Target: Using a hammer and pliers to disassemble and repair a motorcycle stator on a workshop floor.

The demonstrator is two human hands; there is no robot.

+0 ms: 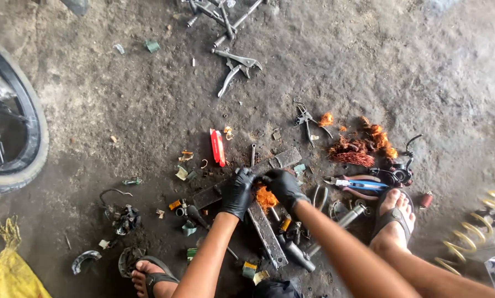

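Observation:
Both my hands wear black gloves. My left hand (237, 192) and my right hand (284, 186) meet over a long grey metal bar (283, 160) lying on the dirty concrete floor. They pinch something small between the fingertips; I cannot tell what it is. A tuft of orange copper wire (266, 197) lies just under the hands. A second flat metal bar (267, 233) runs toward me between my forearms.
A heap of copper wire (363, 148) lies to the right, with blue-handled pliers (360, 185) and a small dark motor part (395, 174). A red lighter (217, 147), pliers (306, 120), metal tools (236, 66), a tyre (21, 138) and my sandalled feet (394, 218) surround the spot.

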